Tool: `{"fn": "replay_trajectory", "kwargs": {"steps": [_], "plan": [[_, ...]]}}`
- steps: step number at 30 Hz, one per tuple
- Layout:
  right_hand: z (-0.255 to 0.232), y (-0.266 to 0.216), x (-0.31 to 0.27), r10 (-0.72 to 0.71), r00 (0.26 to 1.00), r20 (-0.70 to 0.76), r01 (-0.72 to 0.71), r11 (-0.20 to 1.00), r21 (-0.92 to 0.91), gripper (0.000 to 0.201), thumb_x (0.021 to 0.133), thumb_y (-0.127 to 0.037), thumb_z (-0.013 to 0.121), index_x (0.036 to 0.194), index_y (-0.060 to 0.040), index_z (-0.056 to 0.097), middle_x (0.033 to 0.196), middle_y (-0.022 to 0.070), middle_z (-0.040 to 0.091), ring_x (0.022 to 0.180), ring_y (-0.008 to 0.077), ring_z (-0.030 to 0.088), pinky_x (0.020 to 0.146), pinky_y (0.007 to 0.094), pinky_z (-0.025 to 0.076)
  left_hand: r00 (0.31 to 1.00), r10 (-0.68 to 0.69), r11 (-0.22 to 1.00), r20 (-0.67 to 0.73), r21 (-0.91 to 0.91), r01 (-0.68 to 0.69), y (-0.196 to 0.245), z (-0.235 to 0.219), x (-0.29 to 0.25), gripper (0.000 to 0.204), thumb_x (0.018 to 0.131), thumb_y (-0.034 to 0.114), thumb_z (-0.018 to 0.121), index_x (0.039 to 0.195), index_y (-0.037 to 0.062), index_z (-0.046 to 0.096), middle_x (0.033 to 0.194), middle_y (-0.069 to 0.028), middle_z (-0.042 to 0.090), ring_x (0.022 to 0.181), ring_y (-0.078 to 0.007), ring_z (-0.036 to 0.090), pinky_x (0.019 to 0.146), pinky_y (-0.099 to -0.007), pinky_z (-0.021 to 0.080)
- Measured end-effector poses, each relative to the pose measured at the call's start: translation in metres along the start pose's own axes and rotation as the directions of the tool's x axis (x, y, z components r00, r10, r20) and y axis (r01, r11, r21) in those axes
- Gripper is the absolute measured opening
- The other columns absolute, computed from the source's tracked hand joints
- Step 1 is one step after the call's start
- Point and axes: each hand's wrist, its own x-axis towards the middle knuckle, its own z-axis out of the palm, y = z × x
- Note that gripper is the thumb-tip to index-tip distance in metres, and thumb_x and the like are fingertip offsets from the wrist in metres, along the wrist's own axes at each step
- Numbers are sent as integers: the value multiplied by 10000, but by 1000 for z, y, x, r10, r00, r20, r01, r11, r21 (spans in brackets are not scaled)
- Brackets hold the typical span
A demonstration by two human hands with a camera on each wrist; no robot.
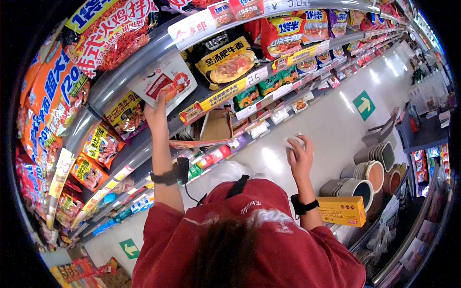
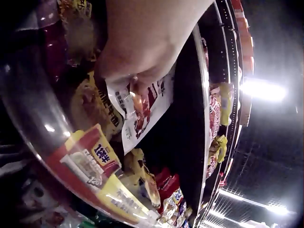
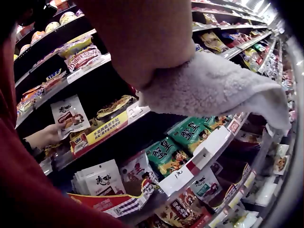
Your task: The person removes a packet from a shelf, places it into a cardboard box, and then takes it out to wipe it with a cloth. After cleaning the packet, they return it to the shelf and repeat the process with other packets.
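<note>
the left hand [image 1: 157, 120] pinches a white food pouch [image 1: 180, 79] by an edge, near the shelf's yellow price strip [image 1: 223, 97]; it looks light, flexible, a bit slick, likely best held by its flat border. the right hand [image 1: 301, 157] grips a fluffy cloth [image 3: 213, 88].

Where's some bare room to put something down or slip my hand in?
The floor between the shelving and stacked tubs is bare. The dark gap below the yellow strip, above the white pouches, might take a hand. Green packets crowd beside it.
</note>
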Motion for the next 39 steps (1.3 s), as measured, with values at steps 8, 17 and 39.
{"fn": "replay_trajectory", "kwargs": {"steps": [8, 17, 39], "plan": [[-5, 7, -8, 30, 999, -17, -30, 1000, 5, 336, 624, 4, 600, 936, -119, 616, 1059, 134, 495, 955, 300, 491, 792, 362, 413, 999, 7, 1000, -41, -5, -8, -29, 11, 19, 344, 811, 210, 584, 1065, -11, 515, 1042, -71, 562, 944, -146, 510, 841, -263, 360], [-12, 12, -9, 48, 997, -60, -50, 998, -29, 315, 634, -3, 608, 931, -108, 613, 1048, 134, 502, 941, 308, 493, 791, 367, 415, 998, 62, 988, 3, 142, -61, -45, 8, 34, 408, 796, 305, 590, 1042, -14, 525, 1015, -90, 577, 934, -161, 519, 814, -268, 371], [-9, 17, -13, 121, 989, -82, -119, 992, 34, 306, 646, 11, 614, 929, -104, 609, 1053, 136, 500, 918, 298, 514, 757, 349, 437, 922, 376, 739, 93, 571, -358, -50, -1, 63, 723, 670, 270, 701, 1198, -47, 324, 1184, -246, 411, 1101, -374, 388, 914, -383, 308]]}}
